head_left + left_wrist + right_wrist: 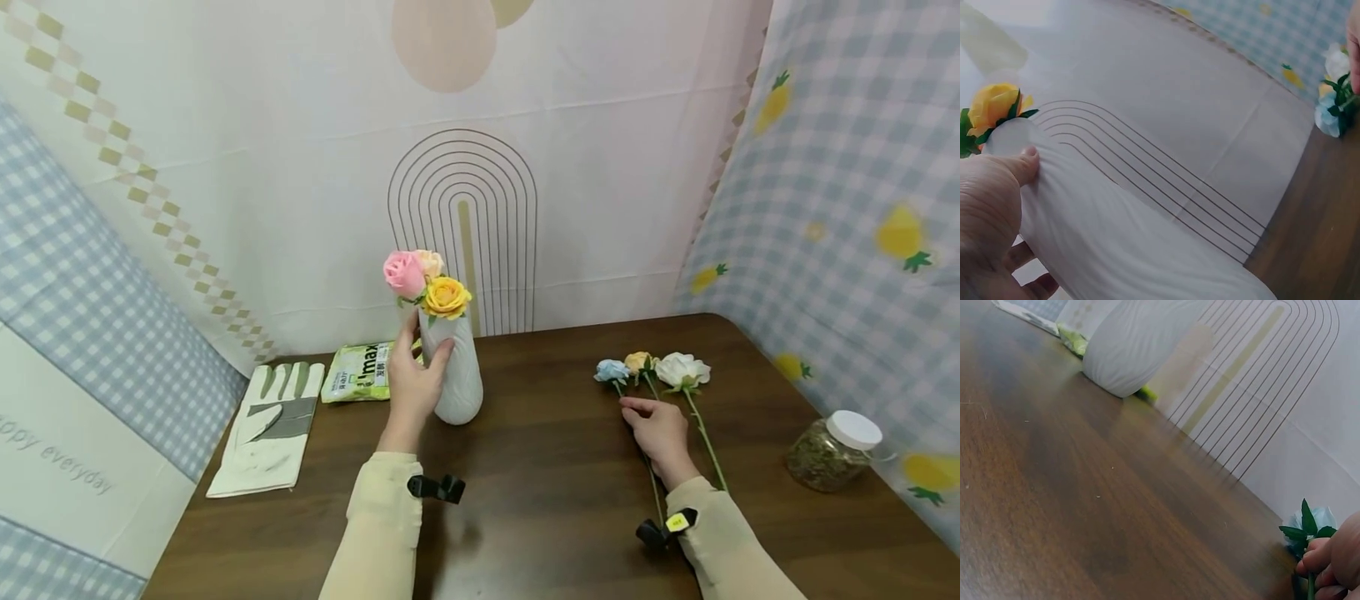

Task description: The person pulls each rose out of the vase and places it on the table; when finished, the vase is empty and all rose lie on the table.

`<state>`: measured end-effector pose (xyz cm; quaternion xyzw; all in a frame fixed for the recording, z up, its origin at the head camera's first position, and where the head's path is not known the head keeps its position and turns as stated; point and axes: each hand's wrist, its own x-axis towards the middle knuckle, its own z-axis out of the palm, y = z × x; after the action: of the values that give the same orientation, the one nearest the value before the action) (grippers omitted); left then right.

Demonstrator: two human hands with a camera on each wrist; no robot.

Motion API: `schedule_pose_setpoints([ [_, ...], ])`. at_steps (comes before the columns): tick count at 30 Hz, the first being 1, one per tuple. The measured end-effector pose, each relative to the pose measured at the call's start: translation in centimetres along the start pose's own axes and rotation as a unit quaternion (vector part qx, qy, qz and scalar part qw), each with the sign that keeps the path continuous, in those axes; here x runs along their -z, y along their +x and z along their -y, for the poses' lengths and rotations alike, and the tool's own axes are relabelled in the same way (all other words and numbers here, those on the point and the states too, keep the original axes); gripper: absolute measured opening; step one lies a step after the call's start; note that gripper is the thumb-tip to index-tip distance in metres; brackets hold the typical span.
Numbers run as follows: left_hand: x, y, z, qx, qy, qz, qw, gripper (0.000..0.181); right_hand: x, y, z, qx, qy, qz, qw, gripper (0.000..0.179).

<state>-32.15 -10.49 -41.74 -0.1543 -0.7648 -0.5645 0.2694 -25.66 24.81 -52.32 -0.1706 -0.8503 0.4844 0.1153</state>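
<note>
My left hand grips the upper part of a white ribbed vase, thumb on the near side and fingers behind. From the vase's mouth rise a pink rose, a yellow rose and a pale peach one partly behind them. On the right, my right hand pinches the stem of a blue rose just below its bloom. Beside that bloom lie an orange-yellow rose and a white rose with a long green stem. In the right wrist view the blue rose shows past my fingertips.
A white and grey glove lies at the table's left, next to a green packet partly hidden by my left hand. A jar with a white lid stands at the right edge. Printed cloth hangs behind the wooden table.
</note>
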Motion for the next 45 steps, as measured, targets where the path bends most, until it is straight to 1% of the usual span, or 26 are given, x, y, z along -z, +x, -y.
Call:
schedule_pose_setpoints([
  [4,0.5,-0.4,0.2,-0.004,0.016,-0.008,0.9998,0.065,-0.4,-0.2,0.1,0.000,0.001,0.003,1.0000,0.024],
  [9,0.9,-1.1,0.7,-0.011,0.033,-0.021,0.9992,0.064,-0.6,-0.1,0.2,-0.001,0.002,0.016,0.9999,0.025],
  [14,0.7,-1.1,0.9,-0.043,0.038,-0.017,0.9982,0.064,0.0,0.0,0.3,-0.001,-0.017,0.006,0.9998,0.025],
  [20,1.0,-1.1,0.8,-0.078,0.043,-0.020,0.9958,0.062,0.6,0.2,0.7,0.026,-0.056,0.001,0.9981,0.024],
  [24,1.3,-1.3,1.0,-0.096,0.062,-0.015,0.9933,0.060,1.2,0.2,1.1,0.047,-0.092,-0.016,0.9945,0.023],
  [26,1.5,-1.5,1.2,-0.105,0.075,-0.012,0.9916,0.059,1.5,0.1,1.5,0.057,-0.100,-0.027,0.9930,0.022],
  [28,1.6,-1.7,1.4,-0.110,0.085,-0.009,0.9903,0.058,1.9,-0.1,2.1,0.064,-0.098,-0.031,0.9927,0.023],
  [31,1.7,-1.9,1.7,-0.116,0.092,-0.007,0.9889,0.058,2.6,-0.5,3.5,0.069,-0.067,-0.021,0.9951,0.027],
  [34,1.8,-1.9,1.8,-0.119,0.091,-0.005,0.9887,0.057,3.2,-1.2,5.2,0.079,-0.020,-0.009,0.9967,0.032],
  [37,1.8,-1.9,1.8,-0.119,0.094,-0.003,0.9884,0.058,3.5,-1.9,7.1,0.100,0.024,0.009,0.9946,0.037],
  [39,2.0,-1.8,1.8,-0.116,0.096,-0.003,0.9886,0.057,3.4,-2.2,8.8,0.124,0.039,0.036,0.9909,0.039],
  [41,1.8,-1.9,1.6,-0.112,0.098,-0.003,0.9888,0.057,3.2,-2.5,10.6,0.144,0.041,0.074,0.9860,0.040],
  [45,1.8,-2.0,1.5,-0.110,0.102,-0.004,0.9887,0.057,1.7,-2.5,15.1,0.192,0.041,0.155,0.9682,0.040],
])
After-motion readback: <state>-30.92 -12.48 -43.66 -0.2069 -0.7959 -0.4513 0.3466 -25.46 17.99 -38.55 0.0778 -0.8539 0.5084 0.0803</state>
